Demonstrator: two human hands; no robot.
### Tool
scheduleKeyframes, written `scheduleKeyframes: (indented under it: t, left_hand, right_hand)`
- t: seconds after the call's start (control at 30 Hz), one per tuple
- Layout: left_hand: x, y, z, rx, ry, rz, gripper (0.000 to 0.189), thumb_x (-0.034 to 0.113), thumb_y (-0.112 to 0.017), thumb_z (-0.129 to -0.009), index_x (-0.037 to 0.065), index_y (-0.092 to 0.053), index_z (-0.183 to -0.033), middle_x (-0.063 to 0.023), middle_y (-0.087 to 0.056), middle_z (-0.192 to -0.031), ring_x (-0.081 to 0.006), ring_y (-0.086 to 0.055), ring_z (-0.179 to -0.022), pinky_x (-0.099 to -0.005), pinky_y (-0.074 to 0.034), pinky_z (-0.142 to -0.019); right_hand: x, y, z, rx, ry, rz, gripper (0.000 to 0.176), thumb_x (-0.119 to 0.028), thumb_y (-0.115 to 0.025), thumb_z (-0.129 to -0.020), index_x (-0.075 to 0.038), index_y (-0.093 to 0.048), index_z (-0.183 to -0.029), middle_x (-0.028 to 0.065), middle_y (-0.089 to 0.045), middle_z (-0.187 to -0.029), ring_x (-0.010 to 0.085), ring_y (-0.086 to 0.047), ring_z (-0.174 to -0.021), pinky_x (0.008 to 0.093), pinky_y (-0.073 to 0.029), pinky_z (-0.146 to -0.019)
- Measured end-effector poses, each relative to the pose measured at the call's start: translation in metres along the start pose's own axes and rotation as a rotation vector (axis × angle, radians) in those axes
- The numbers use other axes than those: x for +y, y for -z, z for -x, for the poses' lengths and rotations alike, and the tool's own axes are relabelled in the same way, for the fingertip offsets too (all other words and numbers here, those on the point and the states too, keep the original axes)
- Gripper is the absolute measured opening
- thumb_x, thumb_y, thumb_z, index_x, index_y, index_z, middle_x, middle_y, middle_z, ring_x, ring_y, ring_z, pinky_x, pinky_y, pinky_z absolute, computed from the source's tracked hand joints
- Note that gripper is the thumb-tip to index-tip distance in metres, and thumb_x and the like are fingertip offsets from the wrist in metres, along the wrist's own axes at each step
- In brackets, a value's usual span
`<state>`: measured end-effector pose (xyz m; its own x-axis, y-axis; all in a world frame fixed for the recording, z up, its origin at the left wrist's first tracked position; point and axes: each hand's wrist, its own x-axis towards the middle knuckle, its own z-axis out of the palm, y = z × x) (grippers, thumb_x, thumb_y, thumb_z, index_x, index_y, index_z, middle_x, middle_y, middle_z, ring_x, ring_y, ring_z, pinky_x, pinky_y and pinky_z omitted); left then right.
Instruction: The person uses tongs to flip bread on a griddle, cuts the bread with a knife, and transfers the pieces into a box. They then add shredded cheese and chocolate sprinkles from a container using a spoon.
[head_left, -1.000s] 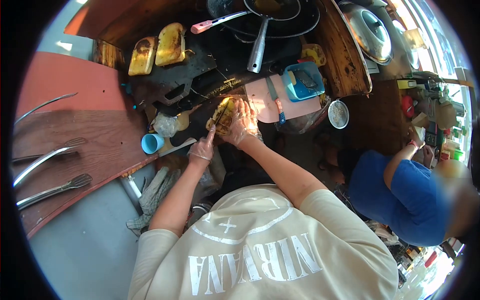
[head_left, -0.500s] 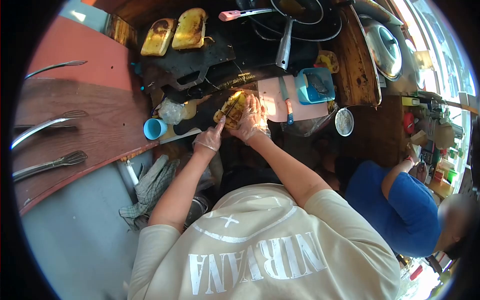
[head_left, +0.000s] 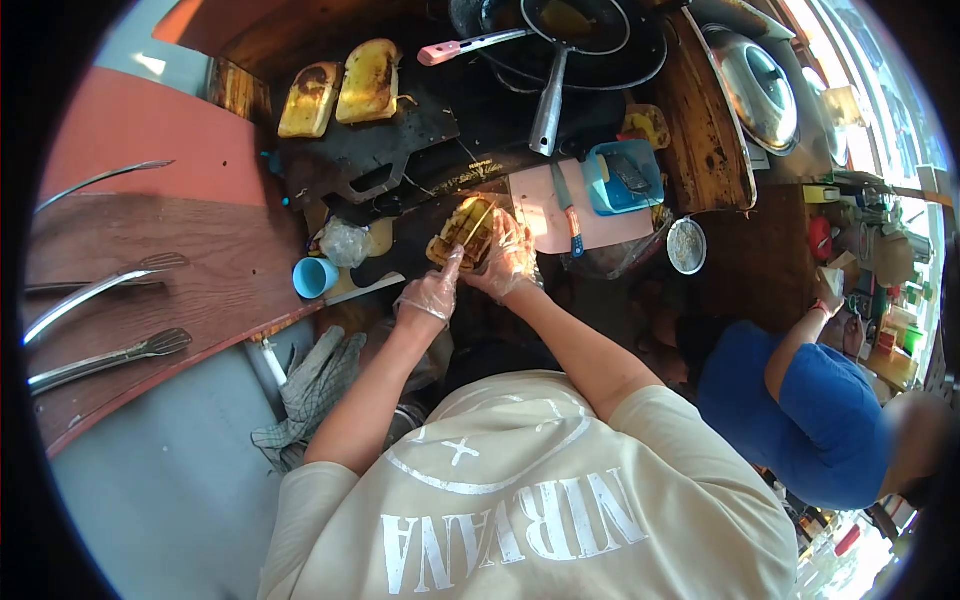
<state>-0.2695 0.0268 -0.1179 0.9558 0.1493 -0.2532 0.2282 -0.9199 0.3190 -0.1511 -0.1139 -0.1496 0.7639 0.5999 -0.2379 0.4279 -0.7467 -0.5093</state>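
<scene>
A browned slice of toast (head_left: 450, 247) lies on the dark surface in front of me, with cut lines across its top. My left hand (head_left: 432, 295), in a clear plastic glove, is closed around a knife (head_left: 478, 229), index finger stretched along it. The thin blade glints and slants over the toast; its handle is hidden in the hand. On the toast's right side my gloved right hand (head_left: 508, 252) is curled against the edge, gripping it.
Two toasted slices (head_left: 367, 82) rest on the griddle (head_left: 430, 125) ahead. A pan (head_left: 548, 105) stands beyond. Rightward are a pink board (head_left: 545, 205), another knife (head_left: 568, 212) and a blue container (head_left: 597, 190). A blue cup (head_left: 314, 278) is left. A person in blue (head_left: 790, 410) sits right.
The knife blade has turned and now catches the light, slanting further to the right. My left hand has shifted slightly right and nearer me. The right hand keeps its hold on the toast.
</scene>
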Motion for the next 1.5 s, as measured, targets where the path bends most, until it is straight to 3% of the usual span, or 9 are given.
scheduleKeyframes:
  t: [0.43, 0.57, 0.77, 0.93, 1.03, 1.23, 1.37, 1.43, 1.5]
  left_hand:
    - [-0.007, -0.044, 0.000, -0.055, 0.031, -0.049, 0.071, 0.009, -0.055, -0.086, 0.021, -0.031, -0.151, -0.0211, -0.065, -0.076, -0.0384, -0.068, -0.067, -0.0491, -0.055, -0.059]
    - [-0.007, -0.041, 0.001, -0.055, 0.054, -0.082, 0.062, 0.011, -0.050, -0.090, 0.022, -0.035, -0.149, -0.0187, -0.066, -0.080, -0.0357, -0.069, -0.068, -0.0475, -0.056, -0.061]
    - [-0.008, -0.029, -0.006, -0.149, 0.075, -0.062, 0.060, 0.011, -0.049, -0.090, 0.021, -0.036, -0.148, -0.0191, -0.068, -0.080, -0.0358, -0.069, -0.068, -0.0475, -0.056, -0.062]
    - [-0.007, -0.026, 0.005, -0.033, 0.016, -0.070, 0.062, 0.012, -0.050, -0.090, 0.022, -0.034, -0.149, -0.0172, -0.066, -0.076, -0.0345, -0.069, -0.067, -0.0460, -0.056, -0.058]
    - [-0.016, -0.031, 0.032, -0.094, 0.053, -0.115, 0.063, 0.012, -0.050, -0.090, 0.021, -0.033, -0.150, -0.0171, -0.066, -0.077, -0.0337, -0.068, -0.065, -0.0461, -0.056, -0.055]
    - [-0.014, -0.050, 0.026, -0.015, 0.043, -0.076, 0.064, 0.011, -0.051, -0.089, 0.023, -0.033, -0.149, -0.0178, -0.065, -0.082, -0.0341, -0.069, -0.066, -0.0473, -0.056, -0.055]
    - [-0.025, -0.050, 0.062, 0.080, 0.039, 0.004, 0.063, 0.011, -0.050, -0.089, 0.026, -0.034, -0.149, -0.0180, -0.065, -0.084, -0.0357, -0.069, -0.067, -0.0474, -0.056, -0.057]
    - [-0.023, -0.037, 0.081, -0.120, 0.140, -0.115, 0.063, 0.010, -0.049, -0.090, 0.028, -0.034, -0.148, -0.0182, -0.067, -0.088, -0.0374, -0.069, -0.069, -0.0478, -0.056, -0.059]
    - [-0.021, -0.027, 0.096, -0.135, 0.155, -0.120, 0.064, 0.010, -0.050, -0.090, 0.028, -0.035, -0.149, -0.0185, -0.068, -0.088, -0.0376, -0.069, -0.069, -0.0479, -0.056, -0.059]
  right_hand:
    - [0.003, -0.005, -0.005, -0.077, -0.015, 0.077, 0.126, -0.062, -0.077, -0.060, 0.005, -0.019, -0.149, 0.0211, -0.028, -0.153, 0.0326, -0.021, -0.145, 0.0488, -0.009, -0.120]
    - [0.005, -0.007, -0.004, -0.008, 0.029, 0.032, 0.125, -0.060, -0.079, -0.059, 0.007, -0.023, -0.147, 0.0221, -0.033, -0.150, 0.0335, -0.028, -0.142, 0.0494, -0.013, -0.119]
    - [0.006, -0.005, -0.005, 0.003, 0.032, 0.030, 0.126, -0.058, -0.082, -0.058, 0.007, -0.021, -0.148, 0.0220, -0.033, -0.149, 0.0337, -0.028, -0.142, 0.0501, -0.016, -0.118]
    - [0.003, -0.004, -0.004, -0.056, 0.017, 0.097, 0.126, -0.059, -0.079, -0.060, 0.005, -0.018, -0.150, 0.0194, -0.029, -0.152, 0.0306, -0.024, -0.144, 0.0495, -0.013, -0.119]
    - [0.006, -0.006, -0.005, -0.027, 0.040, 0.070, 0.125, -0.057, -0.080, -0.060, 0.005, -0.018, -0.149, 0.0193, -0.030, -0.151, 0.0312, -0.025, -0.144, 0.0494, -0.013, -0.119]
    - [0.007, -0.009, -0.003, -0.021, 0.042, 0.086, 0.125, -0.056, -0.081, -0.060, 0.006, -0.019, -0.149, 0.0194, -0.032, -0.149, 0.0301, -0.025, -0.143, 0.0487, -0.014, -0.119]
    - [0.009, -0.010, -0.003, -0.013, 0.075, 0.068, 0.124, -0.055, -0.081, -0.061, 0.007, -0.019, -0.148, 0.0203, -0.031, -0.149, 0.0304, -0.024, -0.144, 0.0485, -0.014, -0.119]
    - [0.009, -0.010, -0.002, 0.007, 0.092, 0.055, 0.124, -0.055, -0.081, -0.062, 0.008, -0.019, -0.148, 0.0206, -0.030, -0.150, 0.0306, -0.024, -0.143, 0.0486, -0.013, -0.119]
    - [0.009, -0.006, -0.003, -0.001, 0.108, 0.058, 0.124, -0.056, -0.081, -0.062, 0.008, -0.018, -0.148, 0.0204, -0.030, -0.150, 0.0311, -0.024, -0.143, 0.0489, -0.014, -0.119]
